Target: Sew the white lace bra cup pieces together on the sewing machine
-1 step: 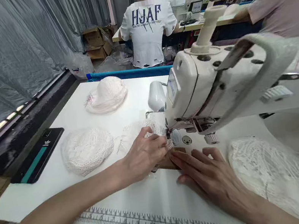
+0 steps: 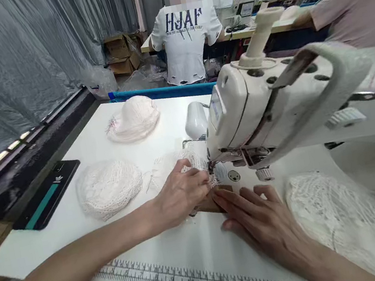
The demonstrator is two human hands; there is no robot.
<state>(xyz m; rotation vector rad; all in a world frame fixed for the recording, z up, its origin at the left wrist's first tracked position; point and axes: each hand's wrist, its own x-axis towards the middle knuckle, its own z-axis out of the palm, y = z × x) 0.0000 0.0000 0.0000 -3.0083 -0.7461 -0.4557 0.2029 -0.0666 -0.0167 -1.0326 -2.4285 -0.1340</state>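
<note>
My left hand (image 2: pixel 182 193) is closed on a piece of white lace fabric (image 2: pixel 196 158), its fingers curled down close to the needle area of the white sewing machine (image 2: pixel 232 103). The lace runs under the presser foot (image 2: pixel 211 167); the fabric inside my fingers is mostly hidden. My right hand (image 2: pixel 258 215) lies flat with fingers stretched forward, its index fingertip on a brown patch (image 2: pixel 211 203) in front of the foot. Whether that fingertip also touches the lace, I cannot tell.
White lace bundles lie on the left (image 2: pixel 110 188) and right (image 2: pixel 337 206), with a pale pink one (image 2: pixel 135 118) behind. A black phone (image 2: pixel 48 196) rests at the table's left edge. A ruler strip (image 2: pixel 197 277) lines the front. Two people (image 2: pixel 187 38) sit beyond.
</note>
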